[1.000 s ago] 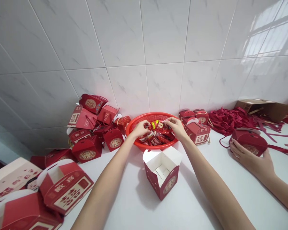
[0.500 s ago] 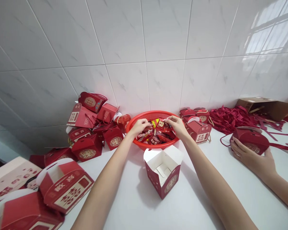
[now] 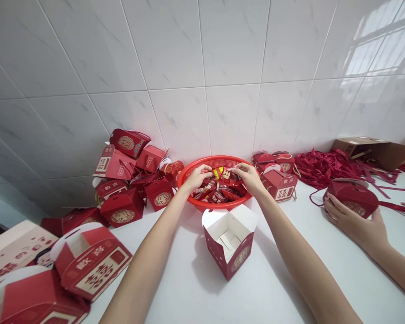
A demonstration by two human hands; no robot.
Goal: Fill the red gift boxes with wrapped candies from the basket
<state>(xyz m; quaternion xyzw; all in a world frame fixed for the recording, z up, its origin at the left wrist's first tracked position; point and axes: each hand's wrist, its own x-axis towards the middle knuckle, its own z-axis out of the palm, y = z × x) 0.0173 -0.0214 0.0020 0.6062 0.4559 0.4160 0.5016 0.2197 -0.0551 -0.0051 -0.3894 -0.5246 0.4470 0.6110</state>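
A red plastic basket (image 3: 215, 207) full of red-wrapped candies (image 3: 219, 193) stands against the wall. Over its left part my left hand (image 3: 198, 177) has its fingers pinched together at the candies; what lies between them is too small to make out. My right hand (image 3: 248, 177) reaches over the right part, thumb and fingers closed on a red candy packet (image 3: 229, 177). In front of the basket, between my forearms, an open red box (image 3: 227, 245) with white inner walls stands upright; only its folded bottom flaps show inside.
Piled red gift boxes (image 3: 123, 209) stand at the left, with larger open boxes (image 3: 92, 263) nearer. More boxes (image 3: 279, 182), red ribbons (image 3: 318, 167) and a cardboard carton (image 3: 371, 150) are at the right. Another person's hand (image 3: 360, 227) holds a red box (image 3: 353, 198).
My left hand has shifted very slightly over the candies. The open box and my right hand look unmoved.
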